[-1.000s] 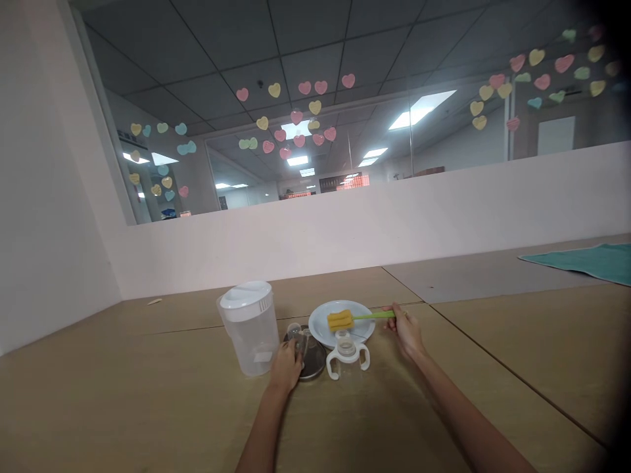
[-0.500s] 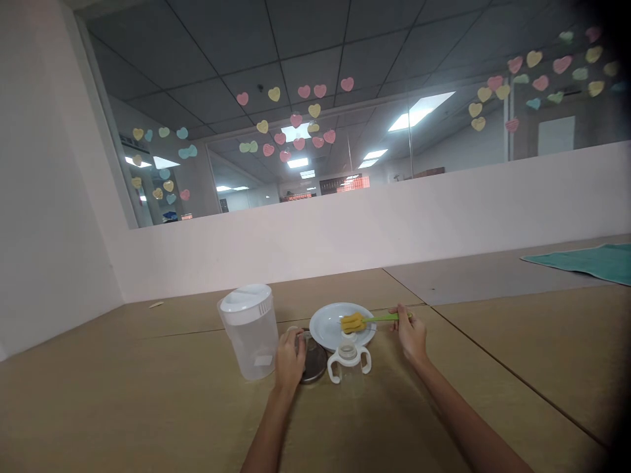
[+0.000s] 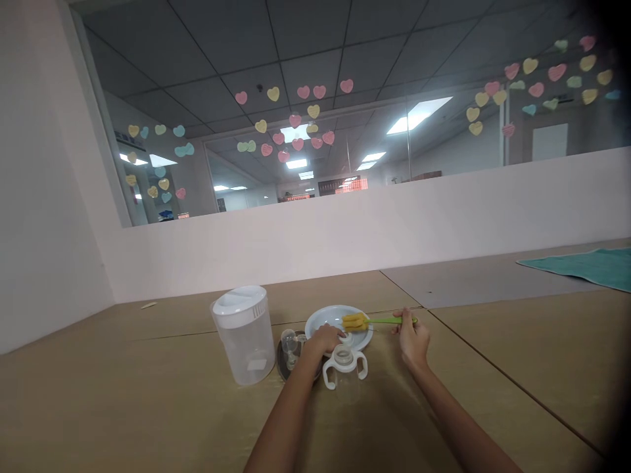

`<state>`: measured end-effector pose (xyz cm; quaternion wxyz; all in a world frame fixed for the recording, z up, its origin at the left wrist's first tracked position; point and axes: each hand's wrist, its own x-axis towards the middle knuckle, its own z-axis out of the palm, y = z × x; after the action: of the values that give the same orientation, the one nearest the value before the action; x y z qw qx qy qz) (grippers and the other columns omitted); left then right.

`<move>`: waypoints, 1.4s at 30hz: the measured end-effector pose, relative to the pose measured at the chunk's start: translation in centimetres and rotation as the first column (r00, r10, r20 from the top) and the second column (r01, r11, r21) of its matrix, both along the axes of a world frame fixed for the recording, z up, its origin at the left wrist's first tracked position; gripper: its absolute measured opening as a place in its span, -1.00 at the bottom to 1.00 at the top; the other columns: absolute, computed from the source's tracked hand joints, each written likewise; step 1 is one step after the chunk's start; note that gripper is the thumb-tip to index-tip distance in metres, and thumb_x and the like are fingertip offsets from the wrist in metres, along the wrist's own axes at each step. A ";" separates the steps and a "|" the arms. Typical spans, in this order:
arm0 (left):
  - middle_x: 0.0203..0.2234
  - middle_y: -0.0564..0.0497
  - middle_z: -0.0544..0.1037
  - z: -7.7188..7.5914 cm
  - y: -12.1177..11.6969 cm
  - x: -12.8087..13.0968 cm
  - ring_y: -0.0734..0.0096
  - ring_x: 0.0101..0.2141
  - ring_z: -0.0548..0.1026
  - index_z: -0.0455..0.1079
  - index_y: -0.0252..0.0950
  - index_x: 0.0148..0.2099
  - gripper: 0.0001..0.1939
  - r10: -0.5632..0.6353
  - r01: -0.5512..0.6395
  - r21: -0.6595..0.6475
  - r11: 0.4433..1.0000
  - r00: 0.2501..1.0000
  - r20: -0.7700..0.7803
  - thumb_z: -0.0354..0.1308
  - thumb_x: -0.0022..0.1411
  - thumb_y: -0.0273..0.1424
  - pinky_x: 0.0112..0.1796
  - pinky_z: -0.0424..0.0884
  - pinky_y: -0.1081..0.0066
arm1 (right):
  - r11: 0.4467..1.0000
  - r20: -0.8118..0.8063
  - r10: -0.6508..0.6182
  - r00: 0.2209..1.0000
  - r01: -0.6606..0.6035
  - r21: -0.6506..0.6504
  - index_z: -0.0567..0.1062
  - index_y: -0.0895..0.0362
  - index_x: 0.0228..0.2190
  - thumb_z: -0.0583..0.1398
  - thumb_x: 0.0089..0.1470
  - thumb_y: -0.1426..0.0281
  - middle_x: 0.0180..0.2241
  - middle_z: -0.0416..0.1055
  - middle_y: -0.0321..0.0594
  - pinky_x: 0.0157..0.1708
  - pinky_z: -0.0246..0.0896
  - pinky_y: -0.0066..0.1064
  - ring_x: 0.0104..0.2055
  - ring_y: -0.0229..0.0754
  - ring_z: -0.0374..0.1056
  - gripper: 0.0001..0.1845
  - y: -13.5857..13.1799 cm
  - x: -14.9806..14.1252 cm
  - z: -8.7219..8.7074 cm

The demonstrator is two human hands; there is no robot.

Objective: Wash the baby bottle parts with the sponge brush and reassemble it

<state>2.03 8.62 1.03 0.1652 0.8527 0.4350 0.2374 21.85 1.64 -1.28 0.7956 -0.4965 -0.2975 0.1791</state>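
A pale wall (image 3: 296,243) with a wide window, dotted with heart-shaped paper notes (image 3: 295,121), stands behind the light-brown wooden tabletop (image 3: 148,407) I watch through the head camera. My right hand (image 3: 413,336) is closed around the green handle of a brush with a yellow sponge head (image 3: 359,322), whose head sits over the right part of a round white plate (image 3: 318,319). The left hand (image 3: 325,338) reaches over that plate, fingertips at a small white ring-like part (image 3: 348,339); I can't tell whether they grip it. Just in front stands a clear bottle with a white 2-handled collar (image 3: 344,357). A dark round dish (image 3: 283,370) with a clear dome-shaped cap (image 3: 288,342) lies partly under the left forearm, beside a translucent pitcher with a white lid (image 3: 251,355).

I judge the brush light, its sponge soft and squashable, its stem slim and fairly stiff, so the handle is the place to hold. The bottle looks light and smooth, perhaps slippery; its 2 handles offer the surest hold.
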 end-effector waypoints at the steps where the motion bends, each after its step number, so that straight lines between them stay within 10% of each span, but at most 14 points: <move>1: -0.37 0.03 0.49 0.0 0.1 0.1 0.50 -0.33 0.44 0.38 -0.35 -0.32 -0.77 0.005 -0.005 -0.008 1.000 1.000 -0.018 0.07 0.21 -0.26 -0.22 0.39 0.33 | 1.000 -0.006 0.002 1.000 -0.002 0.004 0.47 0.18 -0.53 0.06 -0.04 -0.06 -0.81 0.19 -0.40 -0.59 0.04 -0.45 -0.69 -0.28 0.17 -0.46 0.0 0.0 0.0; 7: -0.37 -0.05 0.44 1.0 -1.6 -1.0 0.28 -0.22 0.42 0.40 -0.28 -0.45 -0.89 0.040 -0.043 0.076 0.996 0.999 0.036 0.25 -0.05 -0.37 -0.14 0.31 0.32 | 0.999 -0.108 0.025 0.994 -0.021 0.037 0.45 0.19 -0.53 0.10 -0.08 -0.04 -0.80 0.14 -0.44 -0.60 0.07 -0.45 -0.71 -0.31 0.16 -0.49 0.5 0.1 0.0; 15: -0.04 -0.07 0.35 0.3 -5.8 -3.4 0.32 0.01 0.30 0.33 -0.24 -0.20 -0.80 0.011 -0.097 0.243 0.965 0.943 0.332 -0.04 0.21 -0.29 0.02 0.21 0.30 | 0.937 -0.372 0.348 0.861 -0.310 0.160 0.40 0.17 -0.57 0.21 -0.17 0.12 -0.81 0.00 -0.54 -0.66 0.12 -0.49 -0.74 -0.41 -0.04 -0.66 0.6 -0.3 0.3; 23: -0.08 -0.07 0.44 -1.5 -6.3 -3.7 0.37 -0.11 0.42 0.23 -0.23 0.03 -0.57 0.047 -0.141 0.103 0.985 0.783 0.621 0.11 0.13 -0.20 -0.04 0.31 0.33 | 0.814 -0.397 0.577 0.714 -0.543 0.205 0.42 0.18 -0.51 0.25 -0.14 0.20 -0.81 -0.05 -0.56 -0.68 0.09 -0.60 -0.75 -0.46 -0.08 -0.72 0.9 -0.4 -0.4; 37: -0.03 -0.07 0.41 -2.4 -6.8 -4.2 0.36 -0.09 0.41 0.29 -0.22 0.05 -0.55 0.014 -0.105 0.092 0.990 0.727 0.687 0.13 0.11 -0.21 -0.04 0.33 0.34 | 0.774 -0.507 0.612 0.606 -0.589 0.230 0.45 0.18 -0.51 0.21 -0.03 0.37 -0.82 -0.01 -0.53 -0.62 0.29 -0.60 -0.77 -0.46 -0.03 -0.88 1.0 -0.7 -0.9; 42: -0.11 -0.10 0.43 -1.2 -7.4 -5.6 0.32 -0.14 0.42 0.29 -0.25 0.02 -0.58 0.117 -0.334 0.198 0.921 0.725 0.679 0.11 0.12 -0.23 -0.08 0.34 0.31 | 0.784 -0.540 0.601 0.589 -0.564 0.258 0.44 0.19 -0.49 0.19 0.00 0.39 -0.83 0.00 -0.54 -0.64 0.26 -0.64 -0.77 -0.48 -0.06 -0.88 0.9 -0.3 -0.8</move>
<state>-3.54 1.23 -0.15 0.1417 0.6697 0.4086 0.6037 21.53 2.56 -2.07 0.7582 -0.2655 -0.1831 0.5666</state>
